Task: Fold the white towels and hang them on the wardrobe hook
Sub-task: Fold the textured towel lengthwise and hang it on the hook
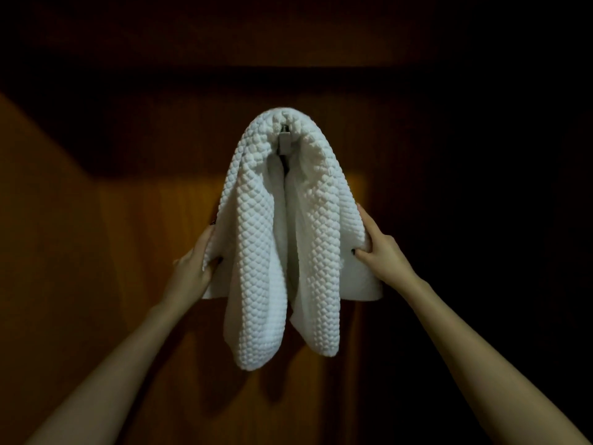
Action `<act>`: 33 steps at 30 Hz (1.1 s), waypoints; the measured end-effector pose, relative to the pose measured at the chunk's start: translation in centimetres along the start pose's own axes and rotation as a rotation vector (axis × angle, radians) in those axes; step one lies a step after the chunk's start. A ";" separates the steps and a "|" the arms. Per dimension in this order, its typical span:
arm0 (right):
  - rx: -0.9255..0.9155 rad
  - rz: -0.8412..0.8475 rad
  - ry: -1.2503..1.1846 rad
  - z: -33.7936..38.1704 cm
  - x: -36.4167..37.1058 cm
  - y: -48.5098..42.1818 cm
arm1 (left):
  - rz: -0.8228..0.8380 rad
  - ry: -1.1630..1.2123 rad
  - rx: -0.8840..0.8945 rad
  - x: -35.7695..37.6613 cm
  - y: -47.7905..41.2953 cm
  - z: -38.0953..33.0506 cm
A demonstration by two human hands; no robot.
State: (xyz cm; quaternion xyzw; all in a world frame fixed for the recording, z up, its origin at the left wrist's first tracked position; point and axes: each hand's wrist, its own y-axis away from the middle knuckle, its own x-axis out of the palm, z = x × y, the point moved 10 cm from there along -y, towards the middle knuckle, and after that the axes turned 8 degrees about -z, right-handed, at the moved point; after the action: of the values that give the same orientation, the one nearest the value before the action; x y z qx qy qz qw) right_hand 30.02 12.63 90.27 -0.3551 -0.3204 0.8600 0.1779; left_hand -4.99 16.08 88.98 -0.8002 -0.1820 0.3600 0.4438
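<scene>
The towel (260, 252) is thick white cloth with a bumpy, quilted waffle weave, totally matt. The hook (284, 143) looks like dull grey metal. Wardrobe panel (128, 236) behind is smooth orange-brown wood with faint grain.

The picture is looking very dark. A warm orange light is glowing on the wood wall (134, 226) behind the white towel (256, 252). The corners are fading to black. The towel's shadow is falling below it.

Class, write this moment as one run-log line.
stage: hanging | towel: draped over hook | left hand: gripping left edge | right hand: gripping right edge
</scene>
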 end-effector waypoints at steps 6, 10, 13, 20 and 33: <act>-0.106 -0.310 -0.106 -1.1 -2.7 2.9 | -0.084 -0.071 0.051 -1.7 0.3 0.6; -0.167 -0.170 -0.101 -0.7 0.3 3.6 | 0.117 -0.058 0.000 2.2 1.3 -0.7; -0.169 -0.067 -0.086 -0.2 2.0 3.8 | 0.216 -0.017 0.031 3.1 1.5 -1.9; 0.056 0.083 -0.337 -1.5 3.5 4.9 | 0.202 0.205 -0.291 1.9 2.3 -0.9; 0.110 0.268 -0.098 -0.7 3.4 7.9 | 0.516 -0.165 0.076 1.1 7.2 -2.8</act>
State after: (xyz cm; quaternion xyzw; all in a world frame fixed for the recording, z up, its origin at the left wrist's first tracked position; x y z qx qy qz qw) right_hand 27.64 8.96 82.85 -0.3419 -0.2310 0.9086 0.0647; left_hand -2.36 11.21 83.44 -0.7708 0.0059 0.5319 0.3507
